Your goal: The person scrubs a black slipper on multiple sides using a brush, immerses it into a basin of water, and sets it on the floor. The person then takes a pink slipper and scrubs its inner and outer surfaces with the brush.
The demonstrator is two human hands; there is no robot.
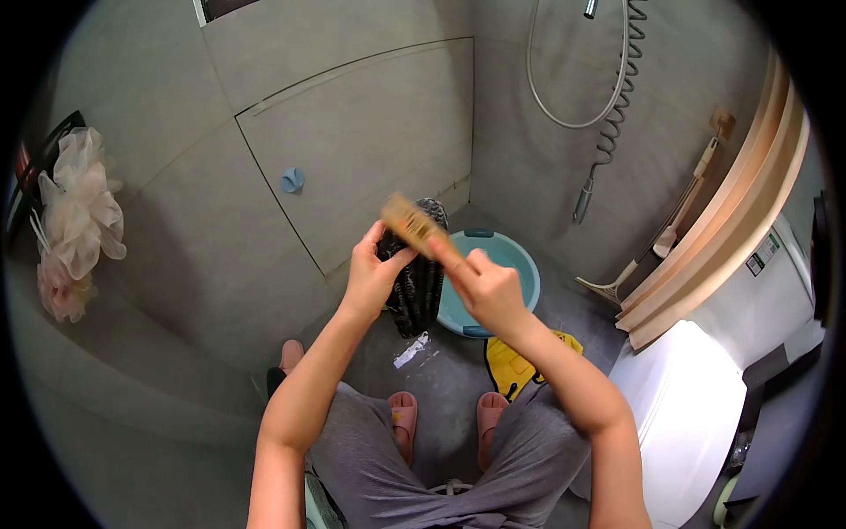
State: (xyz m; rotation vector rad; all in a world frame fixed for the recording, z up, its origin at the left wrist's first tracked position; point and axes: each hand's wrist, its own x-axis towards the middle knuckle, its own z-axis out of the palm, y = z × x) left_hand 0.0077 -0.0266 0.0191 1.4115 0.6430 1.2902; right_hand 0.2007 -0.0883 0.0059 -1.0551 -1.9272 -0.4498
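Note:
My left hand (374, 275) grips a dark, ridged object that looks like a shoe (416, 295), with its sole facing up and whitish foam on it. In my right hand (486, 286) is a wooden scrubbing brush (410, 220), slanted across the upper part of the shoe and slightly blurred. The brush hides part of the shoe and some of my left fingers. Behind and to the right, a light-blue basin (531, 280) stands on the floor. White foam (411, 350) lies on the floor below the shoe.
A yellow and black cloth item (509, 368) lies by the basin. The white toilet (683, 419) and a pale curtain (705, 238) are on the right. A shower hose (624, 79) hangs at the back; mesh bath puffs (84, 198) hang left. Pink slippers (403, 410) are on my feet.

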